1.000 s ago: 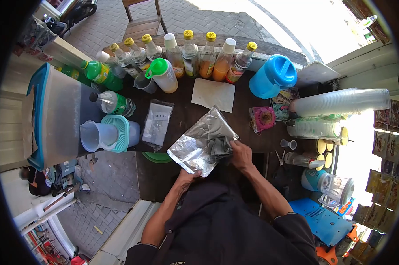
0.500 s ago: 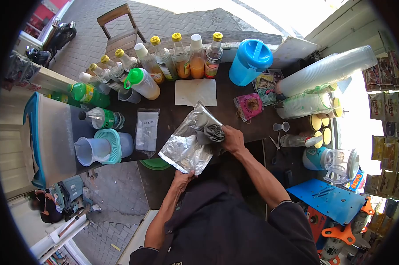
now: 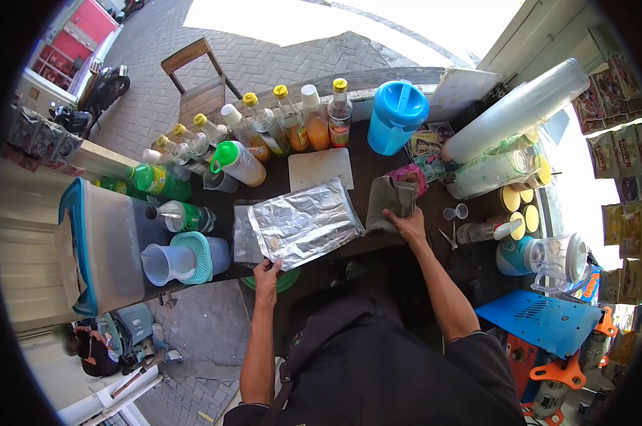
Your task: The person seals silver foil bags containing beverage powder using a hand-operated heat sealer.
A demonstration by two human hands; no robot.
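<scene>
A crinkled silver foil pouch (image 3: 303, 221) spreads over the dark table in front of me. My left hand (image 3: 266, 278) pinches its lower left corner, thumb on top. To the right, my right hand (image 3: 408, 226) grips a folded grey cloth (image 3: 386, 202), held apart from the pouch. Behind the cloth, a pink packet (image 3: 410, 177) is partly covered. The pouch overlaps a clear plastic packet (image 3: 245, 236) on its left and reaches the lower edge of a pale board (image 3: 321, 169).
Several bottles (image 3: 294, 128) line the back left, with a blue pitcher (image 3: 399, 117) beside them. Stacked plastic cups (image 3: 516, 113), scissors (image 3: 448, 236) and a blender (image 3: 541, 257) stand on the right. A large bin (image 3: 108, 241) and measuring jug (image 3: 166, 263) are at left.
The grey cloth has moved off the pouch to the right in my right hand. My left hand has shifted slightly left, and the pouch now lies flatter.
</scene>
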